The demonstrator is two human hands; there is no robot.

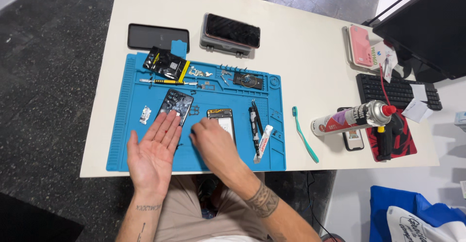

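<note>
My left hand lies palm up and open over the blue repair mat, fingertips just below a dark phone back cover. My right hand rests knuckles up on the mat, fingers curled at the left edge of an opened phone body; what its fingertips pinch is hidden. Black tweezers and a pen-like tool lie right of the phone body. A small white tube lies beside them.
On the mat's far part are a black pouch, a thin screwdriver and small metal parts. Beyond it lie a black phone and a phone on a grey case. A teal toothbrush, spray can and keyboard sit right.
</note>
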